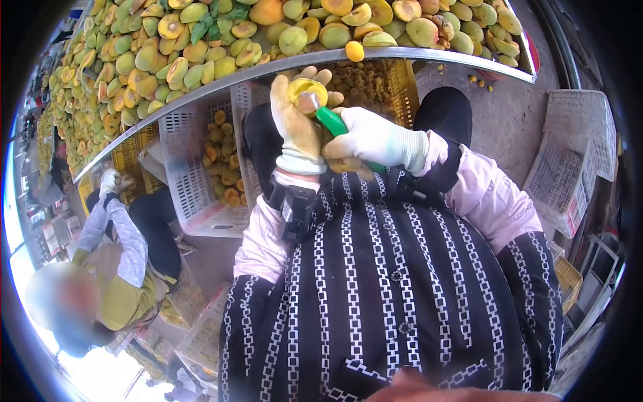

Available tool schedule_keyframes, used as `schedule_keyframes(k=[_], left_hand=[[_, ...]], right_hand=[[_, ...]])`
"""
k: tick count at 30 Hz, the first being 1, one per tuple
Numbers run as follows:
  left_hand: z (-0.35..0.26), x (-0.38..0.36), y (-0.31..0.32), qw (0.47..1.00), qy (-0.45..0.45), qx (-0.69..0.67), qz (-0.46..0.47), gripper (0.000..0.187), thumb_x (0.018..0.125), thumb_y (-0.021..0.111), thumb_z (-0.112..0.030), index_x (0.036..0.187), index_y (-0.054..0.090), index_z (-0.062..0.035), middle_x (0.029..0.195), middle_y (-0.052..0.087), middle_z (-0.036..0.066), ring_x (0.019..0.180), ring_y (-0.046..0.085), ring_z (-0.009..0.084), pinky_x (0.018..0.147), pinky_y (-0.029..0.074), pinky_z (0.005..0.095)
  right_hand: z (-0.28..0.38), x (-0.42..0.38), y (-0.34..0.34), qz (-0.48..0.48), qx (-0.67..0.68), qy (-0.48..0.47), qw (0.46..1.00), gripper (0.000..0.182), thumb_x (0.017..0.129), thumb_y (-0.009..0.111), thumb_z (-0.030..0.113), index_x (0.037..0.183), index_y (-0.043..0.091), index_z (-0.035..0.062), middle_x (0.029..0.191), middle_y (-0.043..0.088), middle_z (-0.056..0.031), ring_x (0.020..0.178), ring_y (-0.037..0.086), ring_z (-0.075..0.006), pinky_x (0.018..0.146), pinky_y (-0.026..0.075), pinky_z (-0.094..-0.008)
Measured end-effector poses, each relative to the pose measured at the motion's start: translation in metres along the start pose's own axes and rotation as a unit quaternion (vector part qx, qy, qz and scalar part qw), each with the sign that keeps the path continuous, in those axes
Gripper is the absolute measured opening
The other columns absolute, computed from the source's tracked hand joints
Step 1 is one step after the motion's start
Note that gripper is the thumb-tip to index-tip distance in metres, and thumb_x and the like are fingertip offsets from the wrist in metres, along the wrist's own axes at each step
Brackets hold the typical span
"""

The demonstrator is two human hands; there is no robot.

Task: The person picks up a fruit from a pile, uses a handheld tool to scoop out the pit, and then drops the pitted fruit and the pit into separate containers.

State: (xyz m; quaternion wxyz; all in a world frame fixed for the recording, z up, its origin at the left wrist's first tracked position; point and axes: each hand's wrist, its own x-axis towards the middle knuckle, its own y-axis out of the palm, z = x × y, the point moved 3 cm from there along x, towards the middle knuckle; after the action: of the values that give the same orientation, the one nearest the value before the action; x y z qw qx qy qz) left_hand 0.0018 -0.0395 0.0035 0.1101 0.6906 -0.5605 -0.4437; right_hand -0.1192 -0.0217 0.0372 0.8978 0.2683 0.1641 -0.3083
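My left hand (297, 130), in a stained work glove, is closed around a yellow peach half (303, 88) with its cut side up. My right hand (378, 137), in a whiter glove, grips the green handle of a pitting knife (331, 121). Its metal end reaches into the middle of the peach half, at the brownish pit (308, 102). Both hands are held over my lap, just short of the metal edge of the sorting table (429, 55). Below them a yellow crate (403, 84) holds a heap of brown pits.
Whole and halved peaches (144, 60) cover the table, and a small orange fruit (354, 51) lies at its rim. On my left stands a white crate (189, 175) with peach halves inside. A co-worker (130, 268) sits beyond it. Stacked white crates (566, 164) are at right.
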Motion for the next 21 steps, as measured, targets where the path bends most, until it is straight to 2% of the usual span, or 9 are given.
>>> schedule_keyframes(k=[4,5,6,7,9,12,14,16,21], left_hand=[[-0.007,0.013,-0.015,0.986,0.106,0.106,-0.071,0.058,0.095,0.038,-0.055,0.113,0.057,-0.0034,0.105,0.068,0.013,0.071,0.065,0.0225,0.054,0.050,0.0291],[-0.010,0.016,-0.022,0.990,0.089,0.092,-0.055,0.059,0.095,0.038,-0.057,0.111,0.059,-0.0043,0.105,0.068,0.012,0.076,0.065,0.0189,0.054,0.048,0.0263],[-0.012,0.014,-0.026,0.990,0.091,0.095,-0.054,0.059,0.095,0.038,-0.057,0.111,0.059,-0.0043,0.105,0.068,0.012,0.076,0.065,0.0189,0.054,0.048,0.0263],[-0.013,0.011,-0.028,0.992,0.081,0.090,-0.041,0.059,0.095,0.038,-0.057,0.111,0.060,-0.0044,0.105,0.068,0.013,0.076,0.065,0.0193,0.054,0.048,0.0263],[-0.007,0.011,-0.029,0.995,0.062,0.061,-0.053,0.058,0.096,0.038,-0.056,0.111,0.059,-0.0034,0.105,0.068,0.015,0.074,0.066,0.0225,0.056,0.050,0.0257],[0.009,0.002,-0.010,0.995,0.061,0.048,-0.057,0.060,0.095,0.041,-0.059,0.110,0.057,-0.0038,0.104,0.068,0.014,0.072,0.064,0.0211,0.050,0.044,0.0224],[0.010,0.007,-0.022,0.991,0.109,0.049,-0.052,0.059,0.094,0.041,-0.059,0.110,0.057,-0.0046,0.104,0.068,0.014,0.076,0.066,0.0229,0.053,0.048,0.0243],[0.002,0.002,-0.036,0.997,0.037,0.053,-0.045,0.057,0.096,0.039,-0.054,0.117,0.056,-0.0035,0.111,0.066,0.017,0.076,0.067,0.0331,0.064,0.056,0.0321],[0.007,-0.006,-0.034,0.987,-0.018,-0.142,0.080,0.049,0.099,0.041,-0.044,0.123,0.053,-0.0032,0.122,0.059,0.017,0.101,0.063,0.0352,0.082,0.054,0.0355]], right_hand=[[0.007,-0.014,-0.014,-0.093,-0.099,-0.009,0.991,0.017,0.083,0.061,0.014,0.091,0.053,0.0023,0.061,0.060,-0.0087,0.046,0.058,-0.0180,0.042,0.045,-0.0305],[-0.015,-0.006,-0.034,-0.282,-0.494,-0.093,0.817,0.023,0.085,0.063,0.021,0.096,0.054,0.0032,0.063,0.061,-0.0085,0.047,0.058,-0.0184,0.043,0.046,-0.0319],[-0.009,-0.016,-0.030,-0.325,-0.539,-0.193,0.753,0.036,0.087,0.063,0.031,0.106,0.055,0.0015,0.062,0.060,-0.0087,0.048,0.058,-0.0178,0.043,0.047,-0.0304],[-0.014,-0.023,-0.035,-0.273,-0.351,-0.078,0.892,0.038,0.089,0.060,0.032,0.108,0.054,0.0004,0.060,0.058,-0.0090,0.048,0.058,-0.0173,0.043,0.046,-0.0295],[0.002,-0.038,-0.021,-0.043,0.002,0.028,0.999,0.039,0.095,0.052,0.036,0.109,0.053,-0.0006,0.061,0.055,-0.0056,0.041,0.052,-0.0134,0.039,0.041,-0.0234],[0.005,-0.027,-0.019,-0.090,-0.251,0.054,0.962,0.035,0.094,0.052,0.035,0.104,0.056,0.0017,0.058,0.056,-0.0107,0.046,0.057,-0.0191,0.041,0.045,-0.0285],[-0.007,-0.022,-0.029,-0.307,-0.573,-0.101,0.753,0.033,0.088,0.059,0.036,0.095,0.057,0.0035,0.071,0.065,-0.0201,0.064,0.065,-0.0358,0.054,0.052,-0.0413],[-0.004,-0.028,-0.047,-0.410,-0.588,-0.136,0.684,0.035,0.088,0.060,0.036,0.100,0.057,0.0030,0.071,0.066,-0.0183,0.066,0.065,-0.0379,0.060,0.053,-0.0458],[-0.010,-0.024,-0.040,-0.334,-0.508,-0.099,0.788,0.038,0.089,0.062,0.036,0.110,0.056,0.0049,0.081,0.066,-0.0220,0.077,0.065,-0.0382,0.068,0.052,-0.0454]])
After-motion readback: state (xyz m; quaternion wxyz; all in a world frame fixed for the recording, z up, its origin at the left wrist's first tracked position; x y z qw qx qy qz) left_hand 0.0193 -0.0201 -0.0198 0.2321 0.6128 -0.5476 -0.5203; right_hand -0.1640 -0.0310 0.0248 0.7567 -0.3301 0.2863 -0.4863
